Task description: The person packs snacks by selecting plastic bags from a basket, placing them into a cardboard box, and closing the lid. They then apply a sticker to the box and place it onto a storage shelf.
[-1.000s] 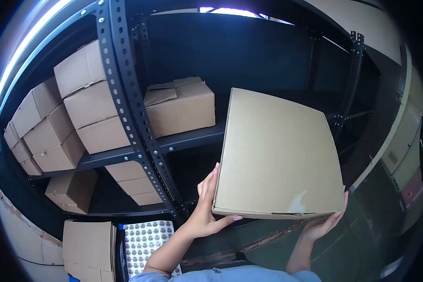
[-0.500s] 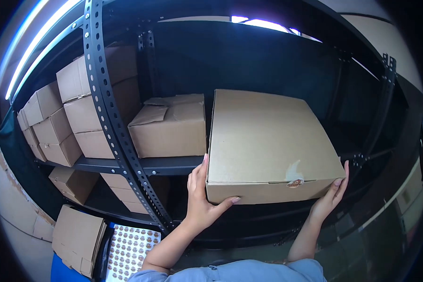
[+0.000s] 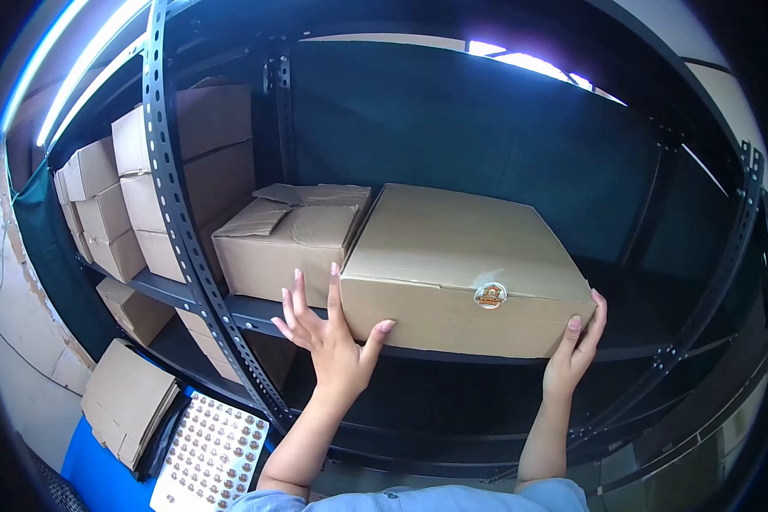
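Observation:
A large, closed cardboard box (image 3: 469,239) rests on the shelf, with a round sticker (image 3: 490,295) over its front flap edge. At its front left corner is my left hand (image 3: 337,346), fingers spread, the index finger and thumb right at the box. My right hand (image 3: 576,346) grips the front right corner, thumb on the front face and fingers along the side. Close by on the left stands a smaller cardboard box (image 3: 290,243) with a loose flap on its top.
A perforated metal post (image 3: 175,171) rises at the left of the shelf (image 3: 256,314). Stacked cartons (image 3: 141,188) stand beyond it. Below left, flattened cardboard (image 3: 128,401) and a sticker sheet (image 3: 213,448) lie on a blue surface (image 3: 94,465).
The large box has moved back onto the shelf, beside the smaller one. My left fingers have spread and loosened from it, while my right hand stays at its corner. The view has shifted.

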The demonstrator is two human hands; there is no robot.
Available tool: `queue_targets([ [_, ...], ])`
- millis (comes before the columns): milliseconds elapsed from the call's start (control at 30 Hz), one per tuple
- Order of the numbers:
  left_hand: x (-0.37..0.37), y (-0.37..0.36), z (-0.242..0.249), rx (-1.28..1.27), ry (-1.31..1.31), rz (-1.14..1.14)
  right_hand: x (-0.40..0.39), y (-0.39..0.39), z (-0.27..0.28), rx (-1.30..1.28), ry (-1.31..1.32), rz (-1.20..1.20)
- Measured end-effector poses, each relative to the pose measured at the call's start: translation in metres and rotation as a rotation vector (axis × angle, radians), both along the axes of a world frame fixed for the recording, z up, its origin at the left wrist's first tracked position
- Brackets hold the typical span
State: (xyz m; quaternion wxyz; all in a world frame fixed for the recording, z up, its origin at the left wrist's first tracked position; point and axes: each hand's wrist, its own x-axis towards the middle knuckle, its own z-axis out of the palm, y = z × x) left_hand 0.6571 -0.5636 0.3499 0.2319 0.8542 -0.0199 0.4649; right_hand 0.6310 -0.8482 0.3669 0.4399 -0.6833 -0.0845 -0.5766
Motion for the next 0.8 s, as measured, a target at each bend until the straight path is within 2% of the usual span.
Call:
queue_targets([
  [133, 0.004, -0.007, 0.003, 0.042, 0.046, 0.103, 0.009, -0.006, 0.0, -0.05, 0.05, -0.051],
  [267, 0.006, -0.007, 0.002, 0.073, 0.069, 0.116, 0.012, -0.001, -0.003, -0.118, 0.038, -0.2],
  [467, 0.007, -0.007, -0.001, 0.086, 0.073, 0.145, 0.015, -0.001, -0.005, -0.172, 0.025, -0.28],
  [567, 0.004, -0.005, -0.005, 0.098, 0.086, 0.127, 0.014, -0.002, -0.005, -0.184, 0.037, -0.281],
  [667, -0.006, -0.006, -0.014, 0.034, 0.114, -0.003, 0.014, -0.003, -0.009, -0.18, 0.02, -0.302],
  [800, -0.013, 0.004, -0.057, 0.128, 0.097, -0.033, 0.012, 0.0, -0.02, -0.032, -0.033, -0.164],
])
